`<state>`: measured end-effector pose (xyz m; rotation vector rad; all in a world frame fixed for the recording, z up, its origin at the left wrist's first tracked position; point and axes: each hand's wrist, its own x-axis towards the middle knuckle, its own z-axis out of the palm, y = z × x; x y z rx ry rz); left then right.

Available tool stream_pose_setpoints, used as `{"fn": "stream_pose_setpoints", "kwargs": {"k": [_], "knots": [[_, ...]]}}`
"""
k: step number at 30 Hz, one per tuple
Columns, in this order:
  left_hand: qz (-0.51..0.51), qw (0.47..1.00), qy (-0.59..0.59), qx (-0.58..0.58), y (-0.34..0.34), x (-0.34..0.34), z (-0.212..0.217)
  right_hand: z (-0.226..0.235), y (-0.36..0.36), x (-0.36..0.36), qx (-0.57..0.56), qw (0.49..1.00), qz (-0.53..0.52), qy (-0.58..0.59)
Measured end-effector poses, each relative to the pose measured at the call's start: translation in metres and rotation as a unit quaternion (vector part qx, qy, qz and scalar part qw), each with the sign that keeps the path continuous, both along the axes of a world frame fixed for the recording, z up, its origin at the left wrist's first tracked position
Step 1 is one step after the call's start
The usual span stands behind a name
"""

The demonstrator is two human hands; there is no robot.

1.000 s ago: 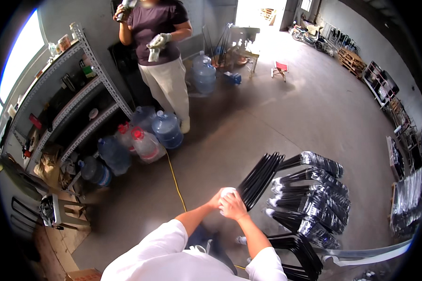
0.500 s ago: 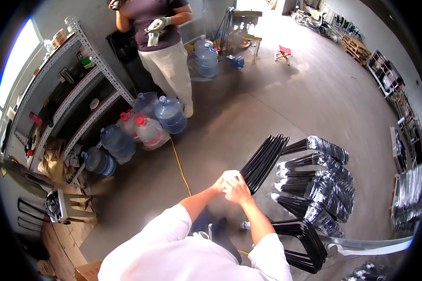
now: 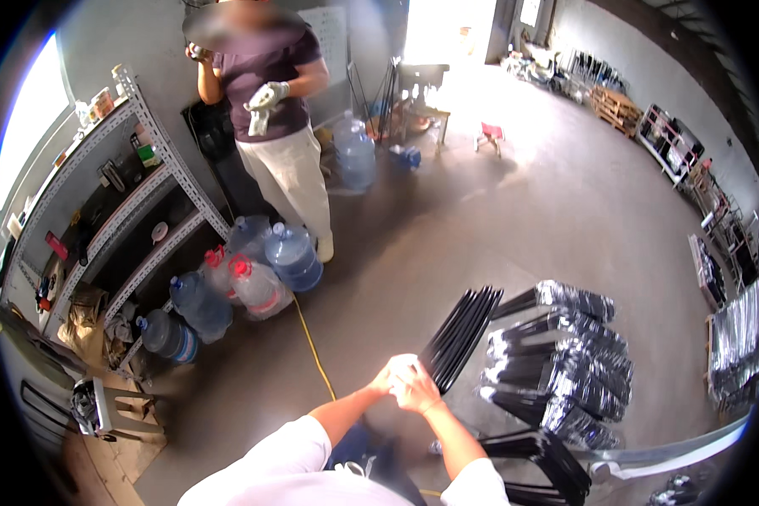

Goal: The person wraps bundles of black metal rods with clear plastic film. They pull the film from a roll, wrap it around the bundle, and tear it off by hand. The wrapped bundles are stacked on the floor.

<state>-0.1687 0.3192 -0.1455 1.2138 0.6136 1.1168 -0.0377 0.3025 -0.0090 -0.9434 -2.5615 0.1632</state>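
My left hand (image 3: 383,379) and my right hand (image 3: 417,391) are closed and pressed together in front of me. Between their fingers shows a bright white wrapping (image 3: 406,363), whose exact shape is washed out by light. It sits at the near end of a bundle of black metal tubes (image 3: 464,337), which slants away to the upper right. Right of that bundle lie several black tube frames wrapped in clear film (image 3: 594,371). Unwrapped bent black tubes (image 3: 557,460) are beside my right forearm. My fingertips are partly hidden.
Water jugs (image 3: 293,257) stand by a metal shelf (image 3: 173,164) on the left. A person (image 3: 270,101) wearing a glove stands behind them. A yellow cord (image 3: 310,341) crosses the floor. A small red stool (image 3: 491,135) and wooden pallets (image 3: 614,110) are farther back.
My view has tilted upward, so the floor things appear lower in it. My hands stay together at the near end of the tube bundle.
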Motion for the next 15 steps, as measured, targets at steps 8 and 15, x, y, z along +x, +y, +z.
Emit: {"fn": "stream_pose_setpoints", "kwargs": {"k": [8, 15], "knots": [[0.003, 0.996, 0.041, -0.08, -0.012, -0.002, 0.009, -0.003, -0.001, 0.001, -0.019, 1.0, 0.002, 0.025], [0.006, 0.994, 0.054, -0.093, -0.01, -0.005, 0.018, 0.004, 0.0, 0.0, -0.02, 0.999, 0.006, 0.032]]}}
